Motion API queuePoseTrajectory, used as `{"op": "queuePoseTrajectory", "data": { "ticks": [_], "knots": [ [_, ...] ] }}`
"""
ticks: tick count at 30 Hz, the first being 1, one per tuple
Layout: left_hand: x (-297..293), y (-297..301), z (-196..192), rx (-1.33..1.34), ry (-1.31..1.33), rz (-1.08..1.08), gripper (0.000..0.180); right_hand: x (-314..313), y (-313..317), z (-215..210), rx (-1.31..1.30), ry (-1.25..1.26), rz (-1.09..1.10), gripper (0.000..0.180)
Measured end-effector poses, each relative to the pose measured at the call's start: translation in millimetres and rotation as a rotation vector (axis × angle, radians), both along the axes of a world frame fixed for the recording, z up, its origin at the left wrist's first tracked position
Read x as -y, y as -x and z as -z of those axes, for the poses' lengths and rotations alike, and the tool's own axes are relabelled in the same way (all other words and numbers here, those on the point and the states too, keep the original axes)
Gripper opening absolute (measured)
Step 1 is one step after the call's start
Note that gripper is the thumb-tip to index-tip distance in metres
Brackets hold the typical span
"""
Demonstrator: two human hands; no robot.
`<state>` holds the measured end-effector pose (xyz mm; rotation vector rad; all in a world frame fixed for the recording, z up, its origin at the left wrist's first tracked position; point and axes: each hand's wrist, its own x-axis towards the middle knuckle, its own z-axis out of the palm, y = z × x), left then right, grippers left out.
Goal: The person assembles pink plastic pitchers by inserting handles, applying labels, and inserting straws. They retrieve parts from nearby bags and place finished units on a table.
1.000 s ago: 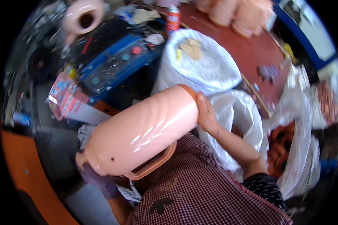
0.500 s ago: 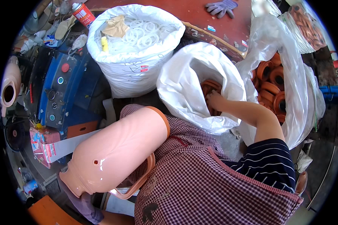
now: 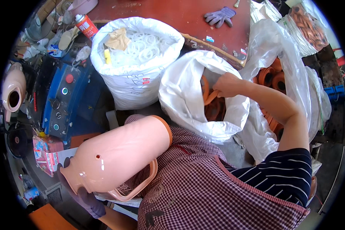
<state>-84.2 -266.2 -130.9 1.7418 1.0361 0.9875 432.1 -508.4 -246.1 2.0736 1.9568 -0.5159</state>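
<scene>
A pink thermos flask body (image 3: 122, 153) with an orange base rim and a side handle lies tilted across my lap, its neck toward the lower left. My left hand (image 3: 87, 201), in a grey-purple glove, is closed around that neck. Bare, my right hand (image 3: 228, 85) is at the mouth of a white woven sack (image 3: 180, 103), its fingers pinching a curved orange plastic part (image 3: 211, 98). More orange-brown parts (image 3: 215, 111) lie deeper in this sack, partly in shadow. The exact shape of the pinched part is partly hidden.
A white sack (image 3: 132, 86) of clear rings stands left of it. On the right, a clear plastic bag (image 3: 297, 76) holds orange collars. A blue control box (image 3: 61, 99) is at left, near another pink flask (image 3: 14, 86). A glove (image 3: 220, 17) lies on the red table (image 3: 172, 11).
My right hand has risen from inside the white sack to its mouth, bringing up a curved orange part. The left hand still grips the flask's neck, its fingers now more visible.
</scene>
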Motion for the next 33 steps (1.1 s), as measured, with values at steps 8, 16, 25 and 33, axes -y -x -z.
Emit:
{"op": "queuePoseTrajectory", "data": {
  "ticks": [8,16,25,33],
  "knots": [
    [-2,1,3,0.104,-0.109,0.005,0.097,-22,-20,-62,-0.993,-0.196,0.706,0.018],
    [26,-6,-4,0.003,-0.185,-0.112,0.114,23,-31,21,-1.073,0.159,0.962,0.028],
    [18,-22,-10,-0.083,-0.273,0.087,0.119,-85,129,-23,-1.378,-0.652,0.418,0.025],
    [37,-44,-74,-0.249,-0.362,0.505,0.074,-213,222,-100,-0.587,-0.933,-0.661,0.026]
  ]
}}
